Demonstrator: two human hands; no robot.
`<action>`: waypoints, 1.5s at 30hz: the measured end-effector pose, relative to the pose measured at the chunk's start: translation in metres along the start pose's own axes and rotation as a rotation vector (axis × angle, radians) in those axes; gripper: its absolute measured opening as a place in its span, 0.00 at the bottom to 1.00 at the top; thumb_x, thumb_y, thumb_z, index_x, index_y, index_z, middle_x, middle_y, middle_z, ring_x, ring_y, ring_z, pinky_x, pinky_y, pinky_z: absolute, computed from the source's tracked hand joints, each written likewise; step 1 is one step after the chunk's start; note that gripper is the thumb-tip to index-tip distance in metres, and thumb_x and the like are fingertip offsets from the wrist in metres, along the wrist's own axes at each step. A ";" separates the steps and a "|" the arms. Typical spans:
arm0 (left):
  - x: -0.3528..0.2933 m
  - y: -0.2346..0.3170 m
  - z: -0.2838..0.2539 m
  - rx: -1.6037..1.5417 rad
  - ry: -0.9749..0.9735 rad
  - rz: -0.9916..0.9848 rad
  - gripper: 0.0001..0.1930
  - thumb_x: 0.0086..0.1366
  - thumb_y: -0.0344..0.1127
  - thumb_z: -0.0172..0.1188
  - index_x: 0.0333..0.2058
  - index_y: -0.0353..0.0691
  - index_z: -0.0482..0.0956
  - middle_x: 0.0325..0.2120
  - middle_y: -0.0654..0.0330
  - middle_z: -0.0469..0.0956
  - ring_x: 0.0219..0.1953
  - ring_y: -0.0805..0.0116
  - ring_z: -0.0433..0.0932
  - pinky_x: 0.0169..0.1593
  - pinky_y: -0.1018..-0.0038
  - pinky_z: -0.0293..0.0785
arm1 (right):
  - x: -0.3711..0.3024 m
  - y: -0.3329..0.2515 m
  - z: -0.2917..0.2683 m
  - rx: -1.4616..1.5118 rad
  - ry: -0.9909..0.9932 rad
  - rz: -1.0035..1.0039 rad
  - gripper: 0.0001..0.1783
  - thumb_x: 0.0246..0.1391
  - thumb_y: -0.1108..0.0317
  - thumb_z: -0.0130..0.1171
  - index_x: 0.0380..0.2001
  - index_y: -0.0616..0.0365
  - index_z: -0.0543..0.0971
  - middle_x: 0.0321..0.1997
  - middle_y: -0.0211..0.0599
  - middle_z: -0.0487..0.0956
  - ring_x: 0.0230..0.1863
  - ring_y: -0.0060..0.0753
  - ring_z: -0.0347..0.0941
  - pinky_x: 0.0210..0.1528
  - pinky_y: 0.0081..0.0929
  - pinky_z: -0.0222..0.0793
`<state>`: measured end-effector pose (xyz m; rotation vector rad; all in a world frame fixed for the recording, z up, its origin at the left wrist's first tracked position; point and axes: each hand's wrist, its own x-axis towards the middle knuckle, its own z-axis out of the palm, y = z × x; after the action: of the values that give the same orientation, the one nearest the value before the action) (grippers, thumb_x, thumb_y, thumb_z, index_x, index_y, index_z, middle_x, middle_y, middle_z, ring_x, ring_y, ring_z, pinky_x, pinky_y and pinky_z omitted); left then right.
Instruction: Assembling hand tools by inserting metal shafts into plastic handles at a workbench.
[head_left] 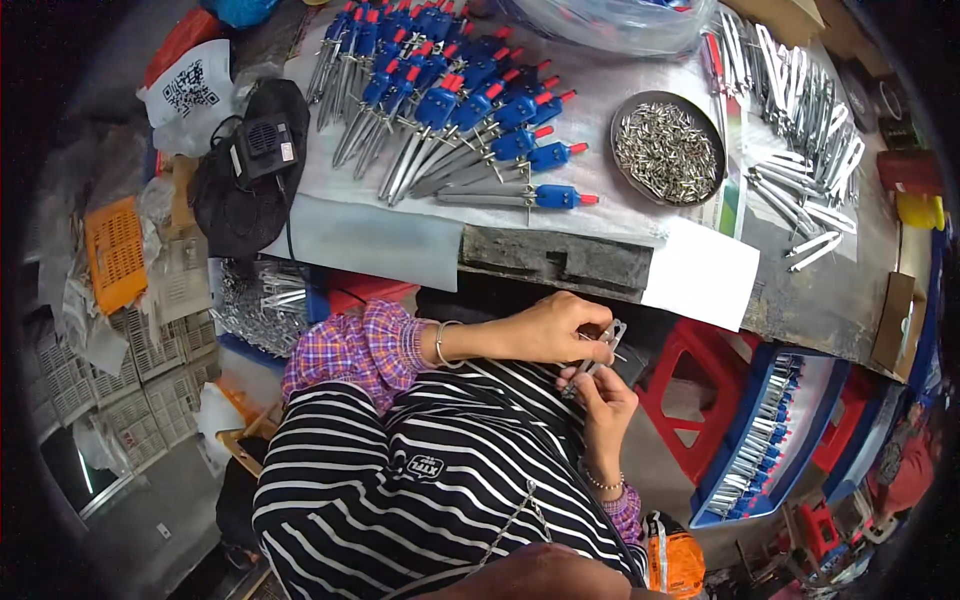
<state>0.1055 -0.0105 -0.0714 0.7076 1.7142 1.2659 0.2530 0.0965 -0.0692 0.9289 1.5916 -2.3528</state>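
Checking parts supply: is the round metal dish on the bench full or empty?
Full. The round metal dish is heaped almost to its rim with small silvery metal pins, its bottom hidden. It sits upright beside the blue-headed compasses.

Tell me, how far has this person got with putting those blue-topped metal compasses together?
Done: a fanned heap of blue-topped metal compasses lies on the white sheet. In hand: the left hand and right hand both hold one small bare metal part above the lap. Left: many bare silver legs lie at the table's right, and the round metal dish holds many small silver pins. So it looks partway.
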 end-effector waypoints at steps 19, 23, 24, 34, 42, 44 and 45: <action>0.005 -0.005 0.002 -0.364 -0.139 -0.118 0.14 0.61 0.26 0.56 0.46 0.29 0.73 0.36 0.60 0.76 0.37 0.78 0.74 0.41 0.81 0.74 | 0.003 0.001 -0.017 0.198 -0.040 0.084 0.14 0.57 0.77 0.51 0.46 0.71 0.73 0.37 0.41 0.80 0.37 0.27 0.77 0.42 0.21 0.74; 0.006 -0.005 0.005 -0.331 -0.137 -0.090 0.15 0.61 0.25 0.56 0.47 0.29 0.72 0.35 0.60 0.76 0.37 0.78 0.74 0.41 0.81 0.73 | 0.002 0.004 -0.021 0.194 -0.048 0.066 0.13 0.57 0.77 0.51 0.45 0.70 0.73 0.36 0.41 0.80 0.37 0.26 0.77 0.42 0.20 0.73; 0.005 -0.005 0.006 -0.327 -0.136 -0.093 0.15 0.61 0.25 0.56 0.47 0.29 0.72 0.35 0.60 0.76 0.37 0.78 0.74 0.41 0.81 0.73 | 0.002 0.003 -0.022 0.177 -0.049 0.064 0.13 0.56 0.77 0.51 0.45 0.70 0.74 0.36 0.40 0.80 0.36 0.26 0.77 0.42 0.20 0.73; 0.011 -0.002 0.009 -0.248 -0.061 -0.090 0.11 0.63 0.29 0.55 0.43 0.31 0.76 0.35 0.61 0.77 0.36 0.78 0.74 0.38 0.81 0.71 | 0.005 0.015 -0.031 0.086 -0.083 -0.024 0.11 0.55 0.76 0.53 0.40 0.70 0.76 0.32 0.37 0.81 0.33 0.22 0.76 0.39 0.18 0.72; 0.007 0.028 0.014 0.089 0.158 0.188 0.04 0.54 0.26 0.61 0.28 0.33 0.81 0.22 0.58 0.77 0.23 0.75 0.73 0.26 0.81 0.66 | 0.000 -0.002 -0.029 -0.124 -0.051 -0.129 0.09 0.51 0.77 0.57 0.37 0.70 0.78 0.28 0.38 0.81 0.30 0.20 0.77 0.33 0.17 0.72; 0.010 0.035 0.019 0.096 0.183 0.270 0.03 0.52 0.25 0.61 0.27 0.34 0.81 0.20 0.59 0.76 0.21 0.74 0.73 0.25 0.80 0.67 | 0.000 -0.016 -0.025 -0.054 0.003 -0.246 0.11 0.51 0.77 0.57 0.39 0.70 0.77 0.28 0.38 0.81 0.31 0.21 0.77 0.34 0.18 0.73; 0.013 0.039 0.024 0.079 0.173 0.304 0.03 0.52 0.25 0.61 0.27 0.34 0.81 0.20 0.59 0.77 0.21 0.74 0.74 0.25 0.79 0.67 | 0.000 -0.019 -0.029 -0.158 0.023 -0.347 0.11 0.51 0.78 0.56 0.40 0.69 0.77 0.29 0.39 0.81 0.31 0.22 0.78 0.34 0.18 0.73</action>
<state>0.1187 0.0239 -0.0411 0.9571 1.8549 1.5094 0.2559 0.1297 -0.0616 0.6960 2.0571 -2.3844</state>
